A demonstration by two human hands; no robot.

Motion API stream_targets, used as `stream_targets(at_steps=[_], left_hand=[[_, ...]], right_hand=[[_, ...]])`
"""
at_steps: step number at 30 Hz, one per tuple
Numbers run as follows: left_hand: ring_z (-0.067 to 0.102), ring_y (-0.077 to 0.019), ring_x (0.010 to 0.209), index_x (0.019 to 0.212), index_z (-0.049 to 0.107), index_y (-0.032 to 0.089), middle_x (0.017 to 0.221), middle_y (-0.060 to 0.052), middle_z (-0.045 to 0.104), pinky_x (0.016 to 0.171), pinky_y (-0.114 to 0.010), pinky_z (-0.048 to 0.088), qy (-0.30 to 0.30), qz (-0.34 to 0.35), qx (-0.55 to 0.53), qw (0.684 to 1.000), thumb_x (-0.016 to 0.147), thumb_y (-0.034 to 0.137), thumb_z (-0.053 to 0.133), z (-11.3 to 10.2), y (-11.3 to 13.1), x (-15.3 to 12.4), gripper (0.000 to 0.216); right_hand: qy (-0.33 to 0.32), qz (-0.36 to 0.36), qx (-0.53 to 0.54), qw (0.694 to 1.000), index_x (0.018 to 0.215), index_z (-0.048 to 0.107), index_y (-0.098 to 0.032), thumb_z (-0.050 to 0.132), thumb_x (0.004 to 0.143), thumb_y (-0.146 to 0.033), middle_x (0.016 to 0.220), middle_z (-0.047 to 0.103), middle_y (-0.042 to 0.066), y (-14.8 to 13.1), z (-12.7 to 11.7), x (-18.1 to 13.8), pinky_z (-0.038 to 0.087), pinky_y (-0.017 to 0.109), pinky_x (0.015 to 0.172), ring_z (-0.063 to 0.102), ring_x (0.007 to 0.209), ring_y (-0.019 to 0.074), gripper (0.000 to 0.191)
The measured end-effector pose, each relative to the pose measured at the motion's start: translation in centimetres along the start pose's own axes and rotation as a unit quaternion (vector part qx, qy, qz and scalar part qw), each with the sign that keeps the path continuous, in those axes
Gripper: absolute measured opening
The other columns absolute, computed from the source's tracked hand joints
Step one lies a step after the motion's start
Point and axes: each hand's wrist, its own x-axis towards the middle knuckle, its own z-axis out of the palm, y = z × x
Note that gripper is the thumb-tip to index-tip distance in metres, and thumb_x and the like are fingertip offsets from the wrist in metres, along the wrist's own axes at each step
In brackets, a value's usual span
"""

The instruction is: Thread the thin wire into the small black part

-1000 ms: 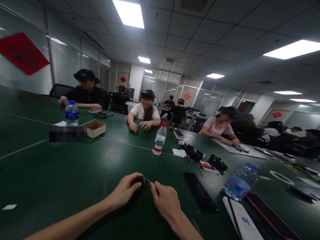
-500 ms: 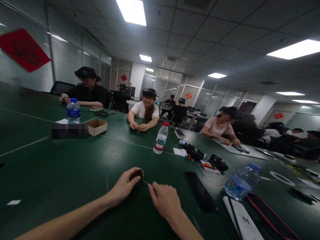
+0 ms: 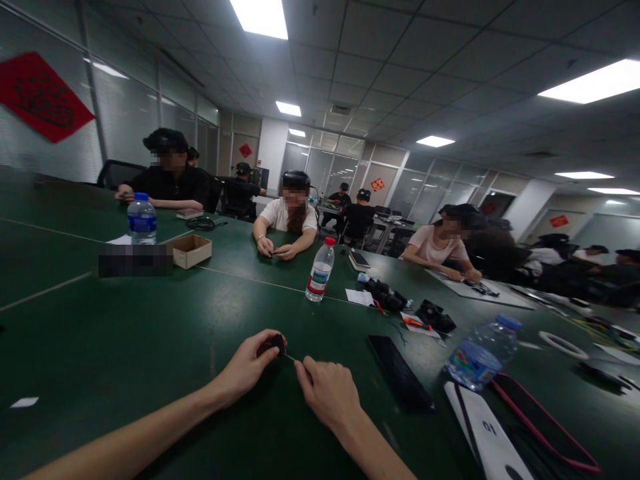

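Between thumb and fingers, my left hand [image 3: 253, 358] grips a small black part [image 3: 279, 344] above the green table [image 3: 165, 347]. Its exact kind is too small and dark to make out. My right hand [image 3: 327, 390] is closed around a thin metal tool shaft [image 3: 290, 359], perhaps a screwdriver; the handle is hidden inside the fingers. The shaft's tip points left and meets the black part, or comes very close to it. Right of my right hand lies a flat black slab [image 3: 401, 373] like a phone.
A red-capped bottle [image 3: 320, 270] stands ahead, a blue-capped bottle [image 3: 483, 353] at right beside a white case [image 3: 485, 430]. Black parts [image 3: 385, 293] and an orange cutter [image 3: 417, 323] lie mid-right. A small cardboard box [image 3: 193, 251] sits at left. Several people sit around the table.
The view has shifted slightly, so the surroundings sit a little higher. Both hands keep the same hold, with the shaft still at the black part.
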Motion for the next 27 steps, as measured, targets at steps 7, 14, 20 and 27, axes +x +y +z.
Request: stream_targets(at_steps=[7, 14, 20, 27], left_hand=[[0.059, -0.0213, 0.099, 0.105, 0.061, 0.017, 0.103, -0.007, 0.065, 0.093, -0.033, 0.044, -0.019, 0.014, 0.042, 0.999, 0.086, 0.03, 0.053, -0.1, 0.03, 0.09, 0.024], [0.06, -0.021, 0.094, 0.097, 0.063, 0.016, 0.097, -0.008, 0.066, 0.09, -0.032, 0.044, -0.009, 0.021, 0.065, 0.998, 0.085, 0.03, 0.053, -0.03, 0.72, 0.02, 0.021], [0.06, -0.022, 0.096, 0.102, 0.064, 0.017, 0.102, -0.008, 0.067, 0.089, -0.033, 0.045, -0.038, 0.003, 0.054, 0.998, 0.083, 0.028, 0.055, -0.15, 0.16, 0.08, 0.024], [0.059, -0.0211, 0.095, 0.1, 0.062, 0.016, 0.098, -0.007, 0.065, 0.09, -0.033, 0.044, -0.016, 0.006, 0.01, 1.0, 0.084, 0.026, 0.054, -0.21, 0.21, 0.09, 0.021]], right_hand=[[0.004, -0.007, -0.004, 1.0, 0.086, 0.06, -0.023, 0.024, 0.101, -0.043, 0.07, 0.065, 0.0, 0.11, 0.07, 0.01, 0.038, 0.024, 0.053, 0.061, 0.057, 0.0143, 0.044], [0.015, -0.011, -0.029, 0.999, 0.086, 0.059, -0.022, 0.025, 0.101, -0.044, 0.073, 0.066, 0.001, 0.2, 0.23, -0.06, 0.037, 0.024, 0.055, 0.063, 0.062, 0.0158, 0.043], [0.037, 0.007, 0.03, 0.999, 0.084, 0.057, -0.02, 0.02, 0.102, -0.04, 0.068, 0.064, 0.0, 0.79, 0.65, 0.17, 0.033, 0.021, 0.052, 0.058, 0.056, 0.0113, 0.046], [0.011, -0.014, 0.023, 1.0, 0.083, 0.058, -0.021, 0.022, 0.101, -0.043, 0.066, 0.062, -0.001, 0.35, 0.38, 0.2, 0.032, 0.02, 0.05, 0.055, 0.051, 0.0106, 0.046]])
